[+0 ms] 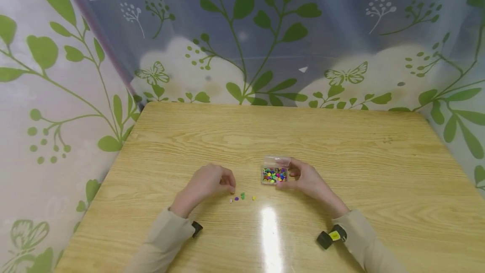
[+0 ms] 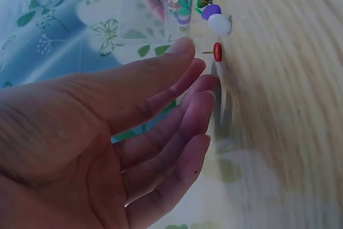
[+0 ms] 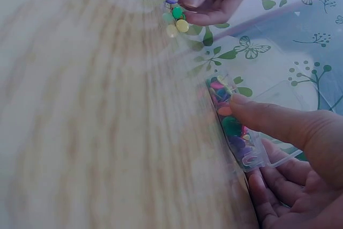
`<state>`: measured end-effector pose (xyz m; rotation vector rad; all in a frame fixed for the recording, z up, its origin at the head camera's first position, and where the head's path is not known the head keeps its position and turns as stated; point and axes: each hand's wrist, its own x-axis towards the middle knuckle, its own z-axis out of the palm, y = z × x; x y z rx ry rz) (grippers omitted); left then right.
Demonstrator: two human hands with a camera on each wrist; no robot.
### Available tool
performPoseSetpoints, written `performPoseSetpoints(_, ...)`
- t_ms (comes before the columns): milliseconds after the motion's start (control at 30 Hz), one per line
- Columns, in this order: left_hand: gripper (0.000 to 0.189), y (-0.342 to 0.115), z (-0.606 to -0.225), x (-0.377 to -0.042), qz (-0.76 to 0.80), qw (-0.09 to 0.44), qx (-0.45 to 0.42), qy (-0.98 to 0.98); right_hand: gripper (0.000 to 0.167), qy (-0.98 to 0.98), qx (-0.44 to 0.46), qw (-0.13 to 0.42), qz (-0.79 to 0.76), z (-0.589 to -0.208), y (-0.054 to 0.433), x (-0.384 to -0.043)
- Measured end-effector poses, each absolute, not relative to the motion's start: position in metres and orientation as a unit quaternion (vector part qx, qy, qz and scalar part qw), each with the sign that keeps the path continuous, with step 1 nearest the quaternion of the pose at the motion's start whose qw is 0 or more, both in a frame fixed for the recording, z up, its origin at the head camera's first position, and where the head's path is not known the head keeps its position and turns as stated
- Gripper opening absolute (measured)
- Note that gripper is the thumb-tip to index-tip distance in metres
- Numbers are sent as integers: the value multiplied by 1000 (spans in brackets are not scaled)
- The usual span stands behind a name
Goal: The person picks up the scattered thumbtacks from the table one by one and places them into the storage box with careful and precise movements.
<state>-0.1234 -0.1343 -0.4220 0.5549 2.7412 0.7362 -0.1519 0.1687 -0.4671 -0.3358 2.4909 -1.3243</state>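
My right hand point(image 1: 306, 179) holds a small clear plastic box point(image 1: 262, 176) full of colourful thumbtacks, its thumb at the near side and fingers behind. The box's clear lid point(image 1: 276, 160) stands open at the back. To the left, my left hand point(image 2: 134, 127) hovers low over the table with fingers loosely bent. A red thumbtack point(image 2: 217, 52) sits on the table just past its fingertips, pin pointing up, and no grip on it shows. Beside it lie a white thumbtack point(image 2: 219, 24), a purple one point(image 2: 211, 12), green ones point(image 1: 242, 196) and a yellow one point(image 1: 254, 198).
The wooden table point(image 1: 212, 134) extends around both hands. A leaf-patterned curtain point(image 1: 242, 54) hangs behind its far edge, and a similar one point(image 1: 57, 75) runs along the left side. Bright glare point(image 1: 270, 235) lies on the tabletop in front of the box.
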Motion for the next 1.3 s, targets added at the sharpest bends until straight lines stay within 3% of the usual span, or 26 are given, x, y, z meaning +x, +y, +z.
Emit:
performPoseSetpoints(433, 17, -136, -429, -120, 252, 116, 185, 943, 71, 868, -112, 152, -460, -465, 168, -152)
performPoseSetpoints(867, 14, -132, -430, -122, 260, 40, 154, 952, 71, 868, -114, 155, -459, -466, 169, -151)
performPoseSetpoints(1300, 4, -96, -418, -132, 266, 35, 193, 944, 71, 873, -118, 148, -449, -463, 167, -151)
